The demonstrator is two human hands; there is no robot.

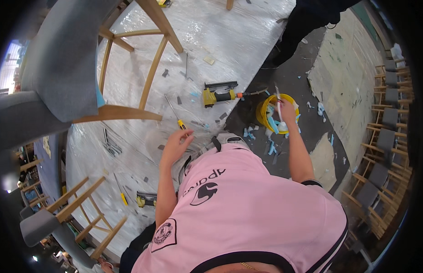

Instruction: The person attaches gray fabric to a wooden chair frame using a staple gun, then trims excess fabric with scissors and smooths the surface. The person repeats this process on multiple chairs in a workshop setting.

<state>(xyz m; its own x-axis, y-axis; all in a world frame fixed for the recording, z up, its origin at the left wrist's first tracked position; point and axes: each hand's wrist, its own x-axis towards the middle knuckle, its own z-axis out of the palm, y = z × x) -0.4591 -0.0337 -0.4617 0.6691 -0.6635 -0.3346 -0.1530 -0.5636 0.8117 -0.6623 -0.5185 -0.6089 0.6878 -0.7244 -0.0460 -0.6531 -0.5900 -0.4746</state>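
On the wrapped table, my left hand [176, 144] is loosely curled with fingers apart, just below the yellow-and-black handle of a screwdriver [180, 122]; I see no grip on it. Out to the right, my right hand [287, 111] is over a yellow bucket [295, 101], closed on a long, thin, pale strip-like thing [278, 95] that stands up past the fingers. Its exact kind does not show clearly. Blue and white scraps [270, 119] fill part of the bucket. A yellow-and-black staple gun [216, 94] with an orange hose fitting lies between the hands, farther off.
An upholstered grey chair [66, 63] with wooden legs lies on the table at the left. Another chair [79, 204] stands lower left, near a second screwdriver [124, 198] and staple gun [147, 199]. A person's dark trouser leg [295, 32] is far right of the table; chairs [384, 150] line the right.
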